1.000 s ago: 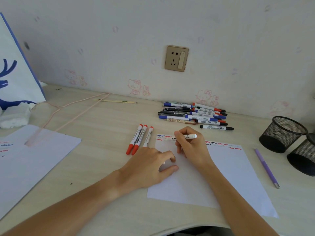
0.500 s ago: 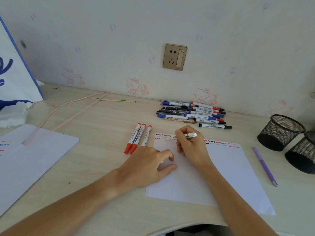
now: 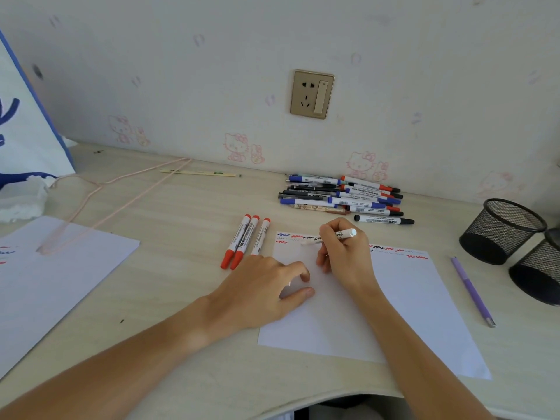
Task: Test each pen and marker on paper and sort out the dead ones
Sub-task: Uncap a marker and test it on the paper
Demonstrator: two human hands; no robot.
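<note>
A white sheet of paper (image 3: 403,301) lies on the desk with red, blue and black squiggles along its top edge. My right hand (image 3: 345,256) grips a white marker (image 3: 330,237) in a writing hold, its tip touching the paper near the top left. My left hand (image 3: 260,292) rests on the paper's left edge, fingers loosely bent, holding it down. Three red-capped markers (image 3: 242,242) lie side by side just left of the paper. A pile of several pens and markers (image 3: 342,197) sits by the wall.
Two black mesh cups (image 3: 503,230) stand at the right. A purple pen (image 3: 471,291) lies right of the paper. Another scribbled sheet (image 3: 54,277) lies at the left, with a pink string (image 3: 121,195) and a blue-and-white bag (image 3: 27,122) behind it.
The marker's tip has shifted slightly left along the paper's top. My left hand has stayed in place.
</note>
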